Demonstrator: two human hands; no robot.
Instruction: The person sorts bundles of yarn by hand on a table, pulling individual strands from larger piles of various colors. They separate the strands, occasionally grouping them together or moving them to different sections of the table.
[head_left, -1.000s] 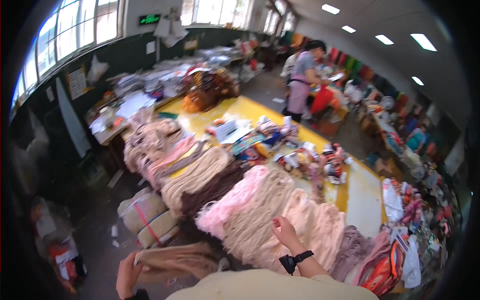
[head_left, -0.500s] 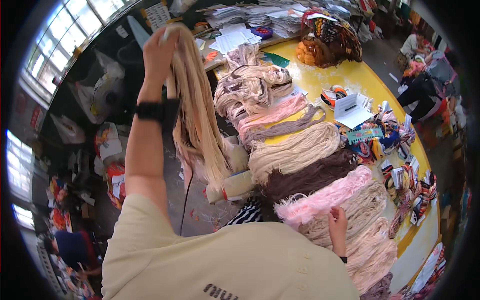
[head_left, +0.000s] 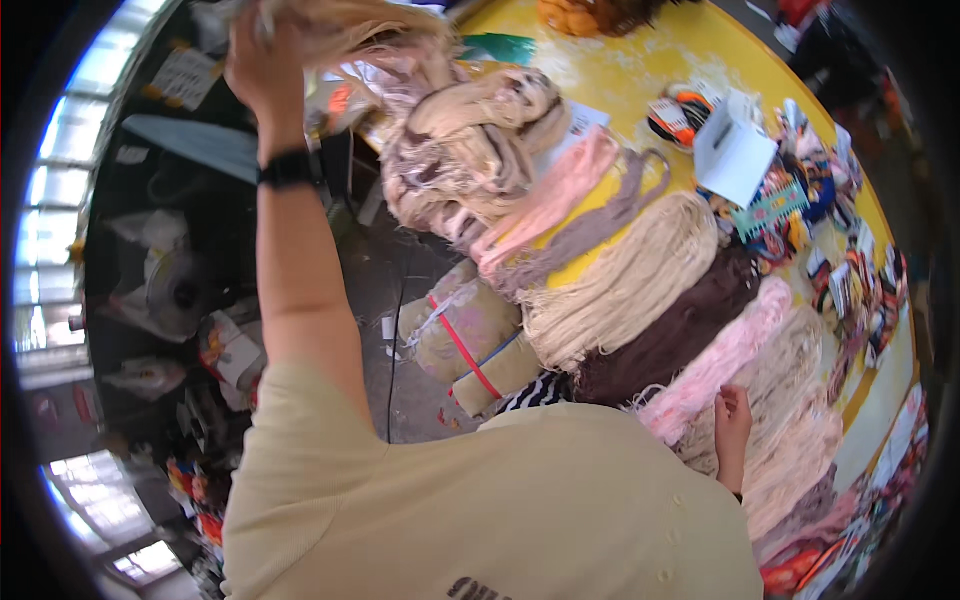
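My left hand [head_left: 266,80], wearing a dark watch, is raised at the upper left, shut on a beige and brown yarn hank [head_left: 365,22]. The hank stretches away to the right, near a mixed beige and purple-brown yarn pile [head_left: 470,150] on the yellow table. Loosely curled, with nothing seen between its fingers, my right hand [head_left: 733,425] is over the near skeins. Beside it lie a light pink skein [head_left: 735,350] and a beige-grey skein [head_left: 790,370]. Farther off are a dark brown skein [head_left: 670,325], a cream skein [head_left: 625,275], a mauve strand bundle [head_left: 590,235] and a salmon-pink skein [head_left: 550,195].
Multicoloured yarn bundles [head_left: 790,215] and a white card [head_left: 735,150] lie on the yellow table [head_left: 620,75] at right. A padded roll with a red strap [head_left: 465,335] is beside the table's left edge. Plastic bags [head_left: 160,290] and windows are at far left.
My left hand has carried the hank up and away; it hung down before and now sweeps rightward over the far pile. My right hand stays curled over the near skeins. The view has turned.
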